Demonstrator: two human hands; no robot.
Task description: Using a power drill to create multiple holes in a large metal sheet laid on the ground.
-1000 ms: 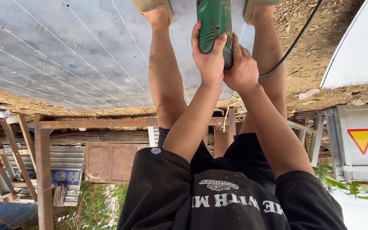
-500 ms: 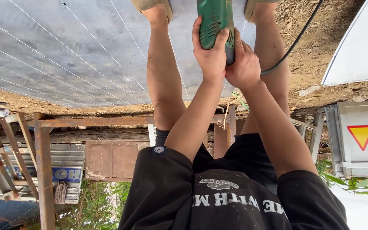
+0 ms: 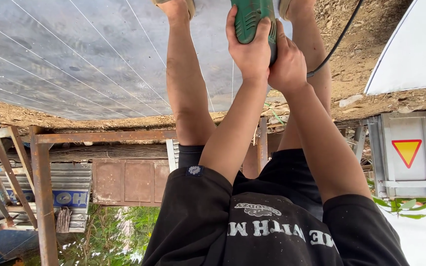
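Both hands gripped the green tool [image 3: 253,19]: the left hand [image 3: 250,49] wrapped tight round its body, the right hand [image 3: 288,66] clasped just beside it, where the black cord [image 3: 338,42] trailed away over the grey sheet [image 3: 75,59].

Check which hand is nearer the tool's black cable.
The right hand, beside the black cable; the left hand wraps the green tool body farther from it.

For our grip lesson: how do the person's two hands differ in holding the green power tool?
The left hand sits higher in the picture, fingers wrapped over the green power tool; the right hand sits lower, beside it, nearer the black cable. Both grip the same tool, arms outstretched.
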